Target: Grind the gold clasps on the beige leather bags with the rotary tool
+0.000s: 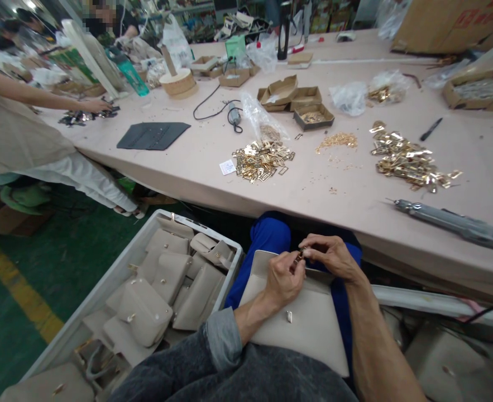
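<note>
A beige handbag (313, 329) lies across my lap, with a small gold clasp (288, 317) on its front. Above its top edge my two hands meet. My left hand (286, 276) is closed, its fingers pinched round a small gold metal fitting (300, 255). From the other side, the thumb and fingertips of my right hand (328, 254) pinch the same piece. Fingers cover most of the fitting, so its exact shape is hidden.
A white crate (158, 215) of beige bags stands at my left. On the table (213, 190) lie piles of gold rectangular frames (258, 159) and gold plates (409, 159), and an electric screwdriver (455, 220). A co-worker's hand (95, 106) reaches over dark pieces at far left.
</note>
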The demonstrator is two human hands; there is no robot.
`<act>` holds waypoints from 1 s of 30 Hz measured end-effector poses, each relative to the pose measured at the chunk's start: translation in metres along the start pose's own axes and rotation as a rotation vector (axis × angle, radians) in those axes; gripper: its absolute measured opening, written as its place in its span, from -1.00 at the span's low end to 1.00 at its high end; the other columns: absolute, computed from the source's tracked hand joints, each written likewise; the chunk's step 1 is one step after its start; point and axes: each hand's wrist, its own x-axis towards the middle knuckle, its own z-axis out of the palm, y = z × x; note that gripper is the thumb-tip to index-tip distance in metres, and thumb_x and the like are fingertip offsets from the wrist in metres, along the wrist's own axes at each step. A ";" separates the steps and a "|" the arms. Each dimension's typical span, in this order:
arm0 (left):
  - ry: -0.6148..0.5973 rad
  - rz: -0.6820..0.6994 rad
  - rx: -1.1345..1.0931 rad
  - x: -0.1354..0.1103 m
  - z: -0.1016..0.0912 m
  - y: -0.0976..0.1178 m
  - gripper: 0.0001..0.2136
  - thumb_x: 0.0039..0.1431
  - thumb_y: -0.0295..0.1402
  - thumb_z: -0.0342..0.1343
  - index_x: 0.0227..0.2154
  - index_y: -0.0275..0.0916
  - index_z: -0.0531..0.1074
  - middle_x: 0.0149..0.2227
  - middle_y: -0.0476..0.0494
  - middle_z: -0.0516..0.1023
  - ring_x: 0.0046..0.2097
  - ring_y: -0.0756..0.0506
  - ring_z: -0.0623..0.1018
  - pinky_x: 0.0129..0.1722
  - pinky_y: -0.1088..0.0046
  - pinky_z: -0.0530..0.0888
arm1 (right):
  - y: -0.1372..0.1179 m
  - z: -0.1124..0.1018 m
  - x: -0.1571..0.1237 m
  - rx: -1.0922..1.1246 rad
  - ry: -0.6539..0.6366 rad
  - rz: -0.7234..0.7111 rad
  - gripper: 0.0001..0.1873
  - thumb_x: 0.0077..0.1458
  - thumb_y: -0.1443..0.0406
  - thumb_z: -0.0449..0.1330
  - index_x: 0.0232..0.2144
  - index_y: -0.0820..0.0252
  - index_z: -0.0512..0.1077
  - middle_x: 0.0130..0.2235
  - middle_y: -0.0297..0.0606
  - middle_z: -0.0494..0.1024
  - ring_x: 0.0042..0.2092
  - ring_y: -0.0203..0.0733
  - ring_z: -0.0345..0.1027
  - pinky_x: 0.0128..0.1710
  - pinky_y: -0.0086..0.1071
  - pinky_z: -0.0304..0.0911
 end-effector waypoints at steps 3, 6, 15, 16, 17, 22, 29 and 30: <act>0.018 -0.035 0.002 0.001 0.006 0.001 -0.81 0.37 -0.37 0.08 -0.18 -0.25 0.61 -0.41 -0.18 0.59 -0.38 -0.14 0.55 -0.26 0.34 0.48 | 0.003 -0.001 -0.001 -0.040 0.024 -0.033 -0.68 0.13 0.03 0.39 -0.21 0.13 0.68 -0.28 -0.23 0.56 -0.37 -0.20 0.37 -0.35 -0.33 0.31; 0.076 -0.068 0.083 0.005 0.013 0.002 -0.82 0.34 -0.39 0.09 -0.30 -0.24 0.59 -0.44 -0.19 0.54 -0.41 -0.13 0.51 -0.31 0.34 0.44 | 0.005 0.003 -0.001 -0.143 0.070 -0.063 -0.66 0.20 0.02 0.33 -0.14 0.09 0.68 -0.33 -0.24 0.55 -0.35 -0.17 0.39 -0.31 -0.31 0.33; 0.124 -0.226 -0.108 0.008 0.018 0.005 -0.85 0.32 -0.32 0.12 -0.30 -0.24 0.56 -0.43 -0.18 0.57 -0.43 -0.12 0.56 -0.42 0.40 0.47 | 0.011 0.020 -0.001 -0.367 0.283 -0.155 -0.70 0.27 0.06 0.25 -0.15 0.07 0.69 -0.32 -0.21 0.57 -0.32 -0.12 0.42 -0.32 -0.27 0.30; 0.072 -0.294 -0.227 0.009 0.017 0.004 -0.81 0.34 -0.27 0.11 -0.23 -0.25 0.56 -0.45 -0.16 0.58 -0.47 -0.12 0.58 -0.48 0.42 0.47 | 0.010 0.020 -0.002 -0.363 0.287 -0.152 -0.71 0.28 0.08 0.25 -0.14 0.06 0.68 -0.32 -0.22 0.57 -0.32 -0.13 0.41 -0.33 -0.27 0.29; 0.013 -0.356 -0.348 0.010 0.016 0.003 -0.77 0.36 -0.22 0.09 -0.17 -0.26 0.55 -0.47 -0.14 0.58 -0.51 -0.12 0.58 -0.55 0.44 0.46 | 0.010 0.019 -0.003 -0.354 0.290 -0.148 -0.72 0.28 0.09 0.26 -0.14 0.05 0.68 -0.32 -0.22 0.57 -0.32 -0.13 0.41 -0.34 -0.28 0.28; -0.088 -0.472 -0.682 0.019 0.012 -0.008 -0.67 0.27 -0.12 0.16 -0.35 -0.34 0.54 -0.59 -0.13 0.54 -0.64 -0.07 0.52 -0.68 0.51 0.42 | 0.006 0.024 -0.005 -0.310 0.286 -0.150 -0.72 0.28 0.09 0.27 -0.13 0.06 0.68 -0.31 -0.21 0.58 -0.28 -0.11 0.44 -0.31 -0.26 0.31; -0.101 -0.490 -0.842 0.024 0.004 -0.011 -0.62 0.09 -0.08 0.33 -0.46 -0.39 0.58 -0.66 -0.07 0.46 -0.73 0.05 0.33 -0.74 0.54 0.29 | -0.004 0.015 -0.006 -0.301 0.145 -0.104 -0.69 0.29 0.07 0.26 -0.10 0.07 0.68 -0.36 -0.24 0.54 -0.32 -0.16 0.40 -0.31 -0.29 0.28; -0.122 -0.496 -0.838 0.024 0.002 -0.011 -0.61 0.08 -0.06 0.34 -0.47 -0.39 0.58 -0.66 -0.07 0.46 -0.73 0.05 0.32 -0.74 0.55 0.27 | -0.006 0.012 -0.005 -0.268 0.099 -0.081 -0.67 0.28 0.06 0.27 -0.10 0.09 0.69 -0.37 -0.24 0.53 -0.34 -0.18 0.38 -0.33 -0.30 0.27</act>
